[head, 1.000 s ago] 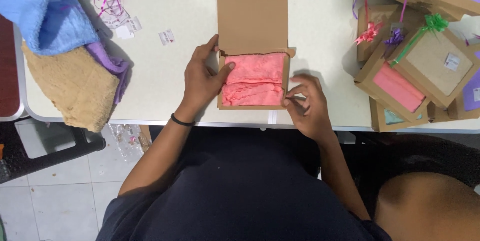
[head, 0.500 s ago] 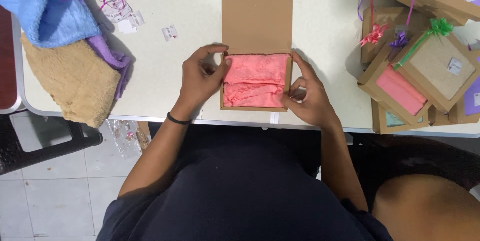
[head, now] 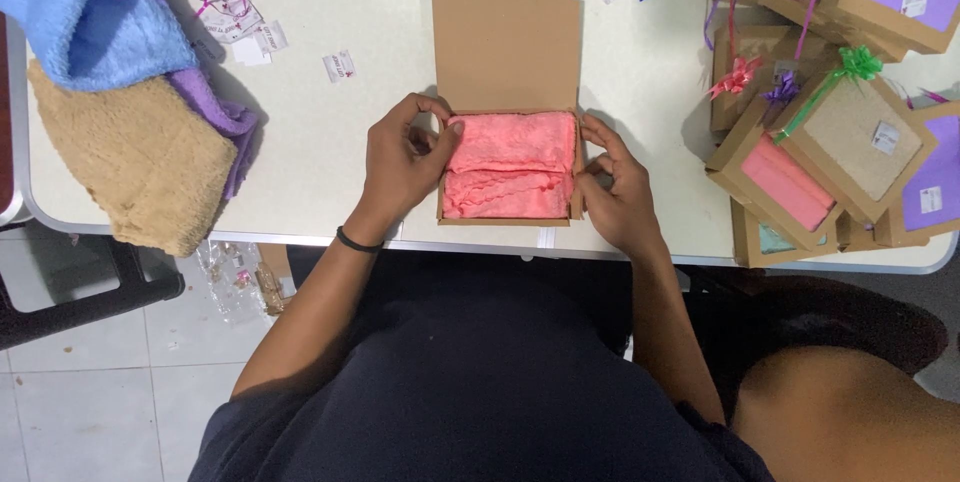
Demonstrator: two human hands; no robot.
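At the near edge of the white worktop (head: 320, 142), the shallow brown cardboard box (head: 508, 217) holding a folded pink towel (head: 510, 164) now has both hands at its sides: left hand (head: 400, 164) fingers curled on the left wall, right hand (head: 615, 187) fingers pinching the right wall (a second ago working a corner). Long axis left-right; the lid (head: 506, 50) opens away.

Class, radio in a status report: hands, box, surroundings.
Left hand and right hand grip box sides. Pink towel inside, lid open. Finished boxes at right, apart.
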